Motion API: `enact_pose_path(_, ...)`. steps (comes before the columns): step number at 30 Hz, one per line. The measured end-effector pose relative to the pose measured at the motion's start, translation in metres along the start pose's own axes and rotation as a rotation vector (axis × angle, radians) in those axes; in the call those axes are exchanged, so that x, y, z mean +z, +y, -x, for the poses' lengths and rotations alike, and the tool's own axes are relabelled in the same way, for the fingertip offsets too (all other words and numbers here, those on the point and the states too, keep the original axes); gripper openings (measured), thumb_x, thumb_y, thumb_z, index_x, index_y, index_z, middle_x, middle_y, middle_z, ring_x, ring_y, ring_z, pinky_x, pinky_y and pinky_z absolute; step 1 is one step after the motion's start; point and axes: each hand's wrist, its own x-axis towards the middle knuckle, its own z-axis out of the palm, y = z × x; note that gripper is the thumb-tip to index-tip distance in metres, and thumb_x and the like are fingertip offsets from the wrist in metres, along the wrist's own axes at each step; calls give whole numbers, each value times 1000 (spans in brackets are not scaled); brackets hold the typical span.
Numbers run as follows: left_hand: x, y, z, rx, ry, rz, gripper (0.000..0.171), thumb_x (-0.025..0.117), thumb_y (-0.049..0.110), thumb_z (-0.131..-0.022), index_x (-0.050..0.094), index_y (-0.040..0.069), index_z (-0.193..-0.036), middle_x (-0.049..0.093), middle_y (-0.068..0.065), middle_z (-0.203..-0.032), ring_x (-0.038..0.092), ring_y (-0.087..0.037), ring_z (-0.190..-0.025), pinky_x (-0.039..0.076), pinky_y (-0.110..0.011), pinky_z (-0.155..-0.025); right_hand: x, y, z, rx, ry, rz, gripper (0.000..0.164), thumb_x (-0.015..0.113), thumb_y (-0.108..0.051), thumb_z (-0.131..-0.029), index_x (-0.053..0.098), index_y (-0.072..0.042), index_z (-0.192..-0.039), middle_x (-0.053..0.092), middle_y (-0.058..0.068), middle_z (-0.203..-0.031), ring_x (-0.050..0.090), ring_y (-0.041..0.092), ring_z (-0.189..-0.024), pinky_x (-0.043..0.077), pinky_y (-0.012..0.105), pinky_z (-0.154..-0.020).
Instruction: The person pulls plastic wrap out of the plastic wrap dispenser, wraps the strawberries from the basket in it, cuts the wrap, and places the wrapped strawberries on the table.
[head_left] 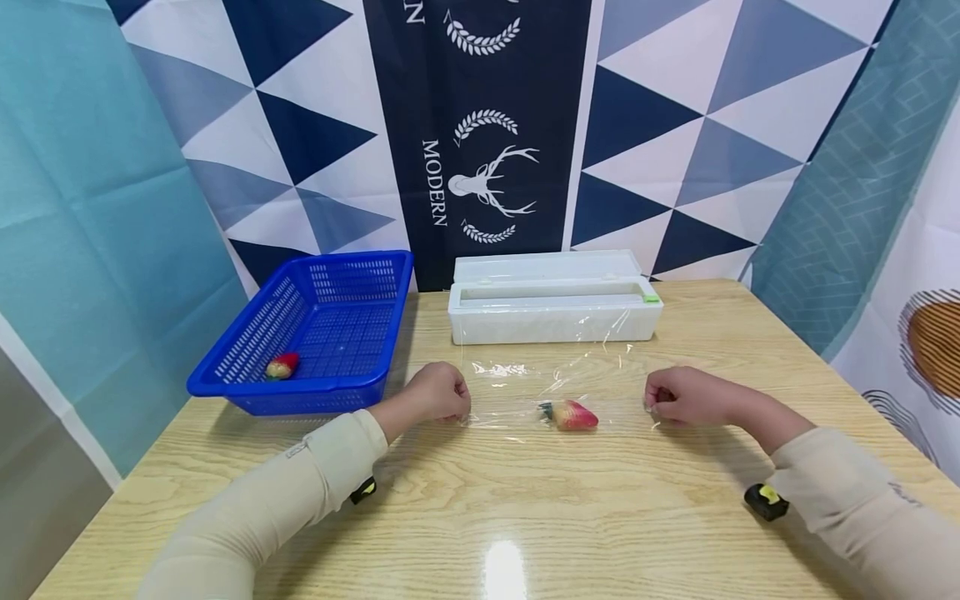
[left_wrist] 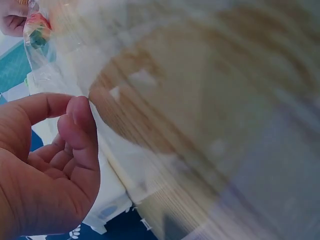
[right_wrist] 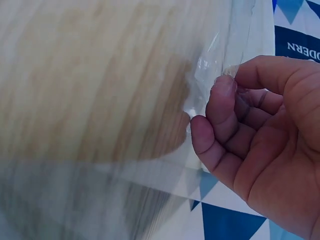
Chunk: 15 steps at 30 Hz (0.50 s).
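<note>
A clear sheet of plastic wrap [head_left: 502, 392] stretches between my two hands, running back toward the white wrap dispenser box [head_left: 555, 323]. My left hand [head_left: 438, 392] pinches its near left corner between thumb and forefinger; the left wrist view shows the pinch closely. At the other end, my right hand [head_left: 686, 396] pinches the wrap's right corner, where the film bunches a little in the right wrist view. Between the hands a red and pale yellow strawberry [head_left: 573, 415] with a green leafy top lies on its side, overlapped by the film's near edge in the head view.
To the left stands a blue plastic basket [head_left: 360, 392] with another strawberry [head_left: 282, 366] inside. The dispenser box, its lid raised, is at the back of the wooden table [head_left: 420, 533] before a patterned curtain [head_left: 487, 100]. A green piece [head_left: 650, 298] sits at the box's right end.
</note>
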Motion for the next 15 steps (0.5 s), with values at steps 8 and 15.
enact_pose_path(8,1,-2,-3,89,15,-179,12,73,7,-73,66,14,-67,56,10,-58,51,-8,-57,45,-23,-61,7,-4,-1,-34,-10,104,16,63,-2,-88,59,-15,-80,49,-7,-69,46,8,-63,39,24,-57)
enact_pose_path(15,-1,-4,0,163,72,-276,25,85,21,-73,64,17,-60,54,11,-59,49,-8,-61,44,-25,-61,7,-5,0,-52,4,150,19,67,-2,-86,57,-16,-78,48,-8,-70,45,7,-65,38,24,-59)
